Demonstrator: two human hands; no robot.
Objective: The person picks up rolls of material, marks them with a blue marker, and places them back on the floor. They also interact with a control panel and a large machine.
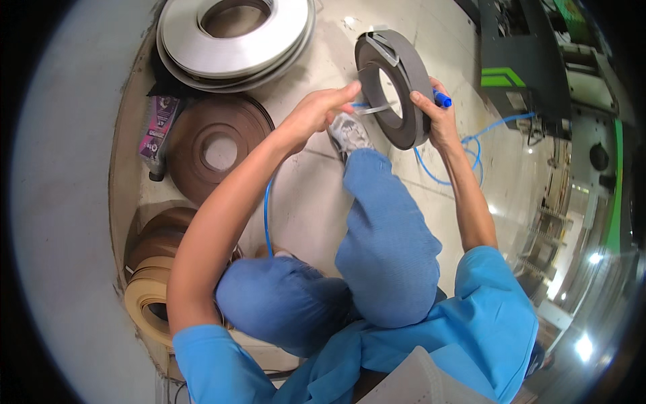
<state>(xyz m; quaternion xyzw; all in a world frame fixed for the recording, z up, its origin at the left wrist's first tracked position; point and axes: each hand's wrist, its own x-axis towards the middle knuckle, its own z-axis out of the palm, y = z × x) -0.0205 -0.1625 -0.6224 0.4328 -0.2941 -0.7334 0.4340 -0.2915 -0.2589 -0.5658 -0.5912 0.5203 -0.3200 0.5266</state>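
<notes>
Upright over the floor is a coil of dark grey-brown edge-banding tape [416, 67], gripped at its right side by my right hand [436, 116]. A blue marker pen [442, 99] is also tucked in that hand, its blue end sticking out. Clear tape [382, 48] crosses the top of the coil. A thin white strip [374, 110] passes from the coil's central hole to my left hand [313, 120], whose fingers are curled at the strip's near end with the thumb raised. Part of the left fingertips is hidden.
Stacked white coils [182, 40] lie at far left, a brown coil [195, 141] nearer, and a tan coil [145, 289] nearer still. A purple-labelled bottle [160, 128] lies by the wall. Blue hose [479, 145] loops across the floor toward machinery [521, 67] on the right.
</notes>
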